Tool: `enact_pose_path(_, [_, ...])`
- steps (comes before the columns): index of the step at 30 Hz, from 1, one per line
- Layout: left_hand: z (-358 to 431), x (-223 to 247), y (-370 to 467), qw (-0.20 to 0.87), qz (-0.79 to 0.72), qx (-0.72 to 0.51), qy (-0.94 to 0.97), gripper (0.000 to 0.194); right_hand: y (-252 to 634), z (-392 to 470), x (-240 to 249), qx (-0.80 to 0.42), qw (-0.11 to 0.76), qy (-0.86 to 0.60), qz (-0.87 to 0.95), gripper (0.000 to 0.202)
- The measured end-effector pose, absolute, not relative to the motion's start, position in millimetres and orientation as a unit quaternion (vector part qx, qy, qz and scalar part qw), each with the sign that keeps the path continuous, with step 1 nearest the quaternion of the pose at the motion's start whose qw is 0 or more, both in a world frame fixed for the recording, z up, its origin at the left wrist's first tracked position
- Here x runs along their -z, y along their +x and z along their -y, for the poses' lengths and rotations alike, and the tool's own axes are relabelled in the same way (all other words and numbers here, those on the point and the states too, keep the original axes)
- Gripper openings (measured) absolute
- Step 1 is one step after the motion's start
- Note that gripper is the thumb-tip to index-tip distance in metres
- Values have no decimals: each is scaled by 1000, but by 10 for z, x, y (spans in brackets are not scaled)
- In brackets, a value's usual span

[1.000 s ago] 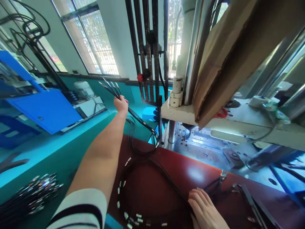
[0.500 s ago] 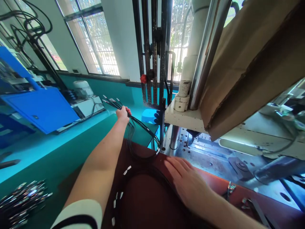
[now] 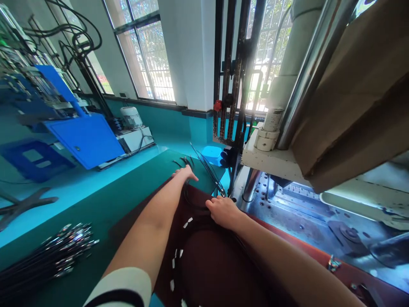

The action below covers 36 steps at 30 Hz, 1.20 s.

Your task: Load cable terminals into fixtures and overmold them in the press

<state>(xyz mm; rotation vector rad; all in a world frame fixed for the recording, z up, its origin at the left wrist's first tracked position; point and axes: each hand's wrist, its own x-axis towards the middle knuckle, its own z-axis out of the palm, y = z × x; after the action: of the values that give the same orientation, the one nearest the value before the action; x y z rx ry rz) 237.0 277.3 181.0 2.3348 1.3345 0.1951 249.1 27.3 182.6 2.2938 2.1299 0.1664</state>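
Several cables (image 3: 218, 183) beside right hand (image 3: 223, 211)

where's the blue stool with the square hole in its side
In the head view, the dark blue stool is at far left, beside the blue cabinet.

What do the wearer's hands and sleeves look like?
Left hand and right hand both ungloved. Left arm: short, pale sleeve with a black band. Right arm: bare as far as visible, sleeve out of view.
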Motion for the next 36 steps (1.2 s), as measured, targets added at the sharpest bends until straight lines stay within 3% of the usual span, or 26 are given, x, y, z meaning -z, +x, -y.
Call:
enact_pose_path(4, [-2732,-1609,2247,152,-493,-35,856,49,2469,-324,-1925,-103,-3,707,-700,11])
enact_pose_path(12, [-2927,-2255,1427,71,-485,-73,868,53,2105,-381,-2210,-184,-68,638,-744,10])
enact_pose_path(16, [-2942,-2014,789,-3,-511,-30,859,53,1798,-402,-2079,-127,-81,599,-787,9])
enact_pose_path(20, [-2855,-1619,534,8,-520,39,853,43,1729,-407,-1918,-107,-62,597,-792,8])
enact_pose_path(23, [-2767,-1615,793,-7,-500,-51,865,46,1777,-377,-1861,-95,-45,608,-787,7])
enact_pose_path(25, [-2705,-1698,1176,77,-446,-86,887,48,1803,-334,-1855,-87,-50,612,-784,9])
enact_pose_path(28, [-2596,-1736,1892,160,-396,-48,903,48,1820,-202,-1897,-94,-79,614,-780,19])
enact_pose_path(33, [-2441,-1478,2698,210,-444,-37,870,69,1943,400,-2070,-50,-87,659,-746,26])
enact_pose_path(36, [-2412,-1379,2778,247,-464,-63,848,58,2139,1054,-2153,-6,-91,724,-684,32])
